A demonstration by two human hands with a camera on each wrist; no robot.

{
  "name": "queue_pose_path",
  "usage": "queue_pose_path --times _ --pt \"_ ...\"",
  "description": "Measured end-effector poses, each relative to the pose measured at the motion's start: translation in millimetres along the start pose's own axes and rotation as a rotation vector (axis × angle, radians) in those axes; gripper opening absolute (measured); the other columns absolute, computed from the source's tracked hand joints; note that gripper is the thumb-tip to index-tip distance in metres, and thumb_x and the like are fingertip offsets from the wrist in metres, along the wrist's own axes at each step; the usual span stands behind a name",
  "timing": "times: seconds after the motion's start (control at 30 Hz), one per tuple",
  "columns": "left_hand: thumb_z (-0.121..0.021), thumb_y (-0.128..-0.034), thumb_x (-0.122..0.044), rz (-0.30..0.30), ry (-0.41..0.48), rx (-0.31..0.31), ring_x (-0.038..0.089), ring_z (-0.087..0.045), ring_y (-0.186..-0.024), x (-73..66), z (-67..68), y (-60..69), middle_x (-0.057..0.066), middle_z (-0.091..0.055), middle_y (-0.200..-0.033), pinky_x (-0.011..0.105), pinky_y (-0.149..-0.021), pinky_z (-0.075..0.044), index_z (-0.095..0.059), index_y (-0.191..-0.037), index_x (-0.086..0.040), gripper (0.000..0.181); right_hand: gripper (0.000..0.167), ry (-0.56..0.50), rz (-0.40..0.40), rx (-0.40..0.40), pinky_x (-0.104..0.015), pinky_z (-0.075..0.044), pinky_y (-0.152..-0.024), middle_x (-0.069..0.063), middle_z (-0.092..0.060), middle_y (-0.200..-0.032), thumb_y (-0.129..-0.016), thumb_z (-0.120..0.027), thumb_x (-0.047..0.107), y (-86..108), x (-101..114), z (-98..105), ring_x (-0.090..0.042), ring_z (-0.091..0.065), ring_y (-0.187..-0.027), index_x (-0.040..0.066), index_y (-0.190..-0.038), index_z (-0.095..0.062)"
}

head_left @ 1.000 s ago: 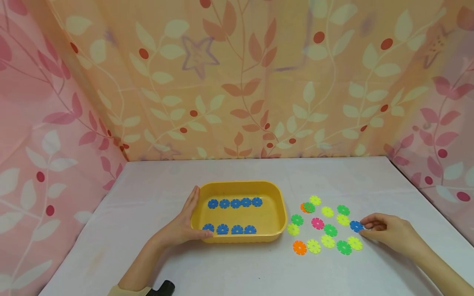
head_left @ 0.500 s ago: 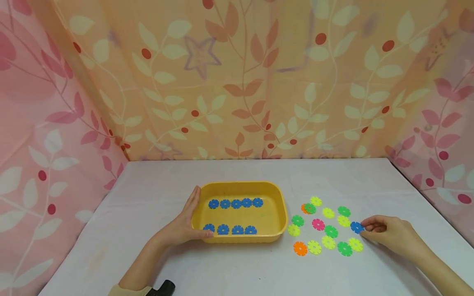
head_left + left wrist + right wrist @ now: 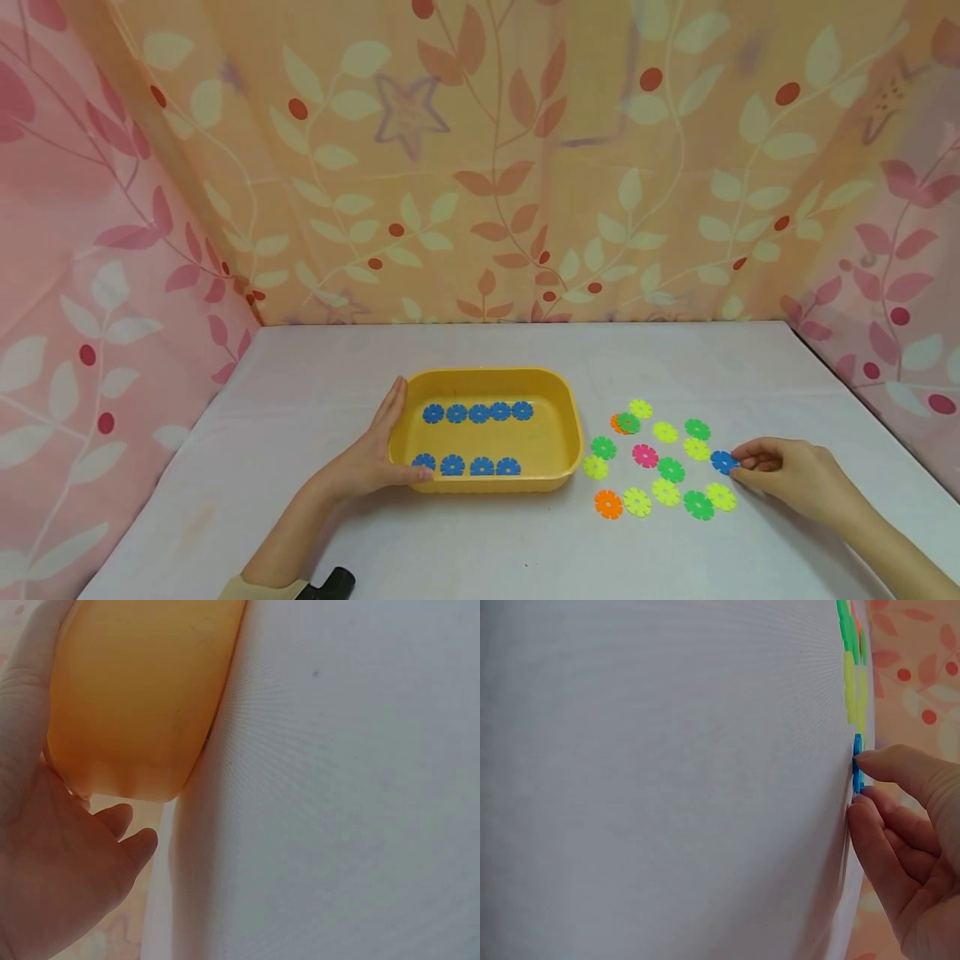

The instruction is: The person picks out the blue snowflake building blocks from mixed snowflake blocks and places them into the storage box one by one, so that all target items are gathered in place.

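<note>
In the head view a yellow plastic tray (image 3: 487, 483) stands on the white table. My left hand (image 3: 372, 454) grips its left end, thumb over the front rim and fingers along the side; the left wrist view shows the palm close against the tray wall (image 3: 142, 697). Two rows of blue notched discs (image 3: 479, 413) lie inside the tray. At the right, my right hand (image 3: 798, 475) pinches a blue interlocking disc (image 3: 723, 462) at its right edge between thumb and fingertips. In the right wrist view this blue disc (image 3: 857, 761) appears edge-on, close to the tabletop.
Loose green, yellow, orange and pink discs (image 3: 645, 456) lie flat between the tray and my right hand. One green disc (image 3: 628, 423) overlaps an orange one. A floral curtain (image 3: 480, 167) closes off the back and both sides of the table (image 3: 525, 550).
The view has shifted very slightly. Both hands, the tray and the discs keep their places, with the right hand still at the blue disc.
</note>
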State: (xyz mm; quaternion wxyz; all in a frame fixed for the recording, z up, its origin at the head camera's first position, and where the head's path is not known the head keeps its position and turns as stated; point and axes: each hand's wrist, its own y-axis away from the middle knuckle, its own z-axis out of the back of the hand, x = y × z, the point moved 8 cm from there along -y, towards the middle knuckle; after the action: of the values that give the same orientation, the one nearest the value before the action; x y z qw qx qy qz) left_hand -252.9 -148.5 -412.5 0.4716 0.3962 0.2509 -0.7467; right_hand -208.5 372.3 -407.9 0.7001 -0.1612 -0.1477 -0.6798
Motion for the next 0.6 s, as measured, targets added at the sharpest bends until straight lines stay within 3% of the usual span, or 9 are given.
queue_pose_path --times 0.3,0.6 --pt "-0.085 -0.0721 -0.037 -0.002 -0.001 0.000 0.027 0.012 -0.148 -1.7 0.1 0.5 0.001 0.017 -0.162 0.060 -0.112 -0.007 0.011 -0.156 -0.016 0.130 0.044 -0.087 -0.052 0.023 -0.019 -0.045 -0.066 0.007 -0.071 -0.086 -0.083 -0.074 0.048 0.9 -4.9 -0.6 0.002 -0.062 -0.075 0.011 -0.106 -0.073" --pt "-0.085 -0.0725 -0.037 0.002 -0.003 -0.003 0.027 0.012 -0.147 0.2 0.0 -0.5 0.001 0.017 -0.162 0.060 -0.112 -0.006 0.011 -0.156 -0.015 0.129 0.048 -0.428 -0.081 0.117 -0.020 -0.052 -0.071 -0.006 -0.073 -0.102 -0.088 -0.072 0.035 -2.3 18.6 -10.8 -0.002 -0.066 -0.088 0.001 -0.121 -0.066"
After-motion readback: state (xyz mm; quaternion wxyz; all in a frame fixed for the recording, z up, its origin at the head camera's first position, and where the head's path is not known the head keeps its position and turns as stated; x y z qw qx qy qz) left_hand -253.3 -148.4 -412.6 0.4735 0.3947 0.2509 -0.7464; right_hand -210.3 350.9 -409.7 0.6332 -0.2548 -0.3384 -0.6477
